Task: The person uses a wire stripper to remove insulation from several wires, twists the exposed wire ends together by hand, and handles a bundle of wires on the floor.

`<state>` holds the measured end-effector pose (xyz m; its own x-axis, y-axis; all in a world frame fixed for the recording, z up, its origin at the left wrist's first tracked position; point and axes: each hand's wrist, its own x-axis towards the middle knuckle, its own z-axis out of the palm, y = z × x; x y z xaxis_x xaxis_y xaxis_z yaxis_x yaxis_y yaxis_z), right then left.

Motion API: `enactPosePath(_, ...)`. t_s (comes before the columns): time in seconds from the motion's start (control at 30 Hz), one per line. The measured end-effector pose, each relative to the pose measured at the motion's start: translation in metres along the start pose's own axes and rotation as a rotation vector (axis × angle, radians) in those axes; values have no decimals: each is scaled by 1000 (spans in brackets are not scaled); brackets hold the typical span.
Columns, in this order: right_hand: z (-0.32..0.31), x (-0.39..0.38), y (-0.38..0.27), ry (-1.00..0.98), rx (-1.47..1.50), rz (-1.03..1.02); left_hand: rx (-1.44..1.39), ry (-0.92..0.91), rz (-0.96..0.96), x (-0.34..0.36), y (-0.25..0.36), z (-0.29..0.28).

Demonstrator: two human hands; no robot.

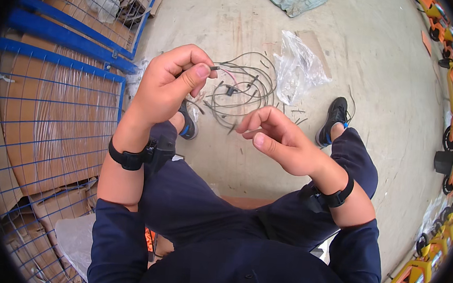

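Left hand [175, 84] has a black cable end [216, 68] pinched between thumb and forefinger, up above the floor, pointing right. Right hand [290, 146] hangs lower and to the right, fingers loosely curled, thumb apart from the forefinger. A thin dark strand [231, 129] shows at its fingertips — can't tell from here if it's gripped or just lying behind them. Main item, a loose coil of dark grey-green cable [269, 86], sits on the bare concrete floor [370, 73] between the feet, loops spread and overlapping. A thin pink wire [227, 75] shows just beside the held end; whether it comes out of that end is too fine to tell. A small black block-shaped part [230, 90] lies within the loops. Short dark offcuts [297, 111] are scattered around the coil, so I'd judge some cutting or stripping is done. Most of the cable looks untrimmed and untidied — my read is partway, with the bulk left. Crumpled clear plastic sheet [296, 67] lies just right of the coil; blue wire-mesh cage [67, 33] stands off to the left.
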<state>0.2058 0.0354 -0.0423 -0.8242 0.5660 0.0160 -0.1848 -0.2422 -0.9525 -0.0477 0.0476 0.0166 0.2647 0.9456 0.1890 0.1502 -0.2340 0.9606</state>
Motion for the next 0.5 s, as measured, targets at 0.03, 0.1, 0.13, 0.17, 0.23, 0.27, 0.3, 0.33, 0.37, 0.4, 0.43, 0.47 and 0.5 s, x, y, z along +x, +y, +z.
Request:
enactPosePath(0.03,4,0,-3,117,27,-14,-27,-11,-41,0,3,0)
enactPosePath(0.1,4,2,-6,132,-74,27,-54,-24,-82,1,3,2)
enactPosePath(0.13,4,2,-6,147,-176,68,-73,-16,-85,0,1,3)
enactPosePath(0.17,3,3,-2,150,-174,69,-94,-10,-88,0,0,5)
enactPosePath(0.23,0,4,11,513,-411,30,-84,-35,-91,0,3,5)
enactPosePath(0.27,-5,5,13,518,-412,32,-77,-56,-89,0,4,6)
enactPosePath(0.3,-12,7,14,638,-620,-177,-80,-60,-88,-1,4,7)
enactPosePath(0.33,-19,10,14,752,-828,-390,-88,-78,-82,-2,4,9)
enactPosePath(0.37,-22,15,9,776,-876,-487,-93,-93,-74,-3,5,11)
enactPosePath(0.4,-25,20,5,805,-927,-582,-94,-95,-72,-4,6,13)
enactPosePath(0.43,-33,15,7,604,-960,-464,-107,-112,-83,-5,6,17)
enactPosePath(0.47,-37,13,9,401,-980,-346,-116,-128,-96,-6,6,17)
enactPosePath(0.5,-35,11,10,345,-660,-141,-88,-146,-91,-6,4,15)
